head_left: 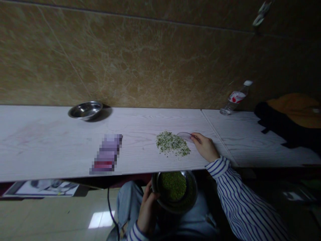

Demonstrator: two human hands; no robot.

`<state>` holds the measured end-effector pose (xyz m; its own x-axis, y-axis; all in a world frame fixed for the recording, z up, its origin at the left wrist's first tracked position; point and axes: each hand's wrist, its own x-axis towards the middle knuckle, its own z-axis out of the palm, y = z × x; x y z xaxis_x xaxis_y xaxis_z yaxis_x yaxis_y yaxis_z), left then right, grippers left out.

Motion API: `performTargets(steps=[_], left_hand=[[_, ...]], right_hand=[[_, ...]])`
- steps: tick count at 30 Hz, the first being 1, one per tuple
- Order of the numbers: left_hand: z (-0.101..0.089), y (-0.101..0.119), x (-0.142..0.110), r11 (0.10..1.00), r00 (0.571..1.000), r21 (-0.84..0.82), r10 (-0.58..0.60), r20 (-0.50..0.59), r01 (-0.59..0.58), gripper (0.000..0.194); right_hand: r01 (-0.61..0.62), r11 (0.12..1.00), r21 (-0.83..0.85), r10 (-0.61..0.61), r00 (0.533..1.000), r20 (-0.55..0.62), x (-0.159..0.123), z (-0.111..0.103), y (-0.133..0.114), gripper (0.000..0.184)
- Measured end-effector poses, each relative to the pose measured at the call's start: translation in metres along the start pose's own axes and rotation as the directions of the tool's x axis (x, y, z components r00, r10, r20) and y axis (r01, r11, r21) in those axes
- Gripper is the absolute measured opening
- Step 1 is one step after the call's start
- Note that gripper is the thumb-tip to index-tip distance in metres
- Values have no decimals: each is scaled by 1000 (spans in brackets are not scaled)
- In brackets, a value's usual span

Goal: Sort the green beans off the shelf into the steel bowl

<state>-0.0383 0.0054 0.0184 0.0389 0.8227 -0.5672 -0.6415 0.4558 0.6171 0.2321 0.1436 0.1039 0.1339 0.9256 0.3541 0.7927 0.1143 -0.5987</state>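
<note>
My left hand (148,208) grips the left rim of a steel bowl (192,189), thumb over the edge. The bowl is held over my lap, just below the table's front edge, with small green beans (173,185) inside. On the table lies a loose, flat pile of green beans mixed with white grains (172,144). My right hand (206,147) pinches a thin, see-through oval piece (185,136) at the pile's right edge. Whether that piece is a spoon or a flat scraper I cannot make out.
Against the wall on the white table (140,134) stands another steel bowl (85,111). A blurred-out rectangular object (106,154) lies left of the pile. To the right are a tilted plastic bottle (235,98) and a dark and orange cloth item (293,117).
</note>
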Motion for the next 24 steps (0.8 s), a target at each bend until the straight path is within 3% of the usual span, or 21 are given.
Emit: performTargets(steps=[5,9,17,24], left_hand=[[-3,3,-2,1000,999,11,-2,41,1,49],[-2,5,-5,1000,1000,12,3,12,-3,53],[1,5,-6,999,1000,26,-24,14,24,54],[1,5,-4,999,999,-2,-41,3,41,67]], right_hand=[[-13,999,29,11,999,50,0,11,-8,24],[-20,998,54,16,997,76,-5,17,-13,24],[-12,994,104,1,994,106,-18,20,-24,24],[-4,991,136,-17,988,150,-32,19,-33,24]])
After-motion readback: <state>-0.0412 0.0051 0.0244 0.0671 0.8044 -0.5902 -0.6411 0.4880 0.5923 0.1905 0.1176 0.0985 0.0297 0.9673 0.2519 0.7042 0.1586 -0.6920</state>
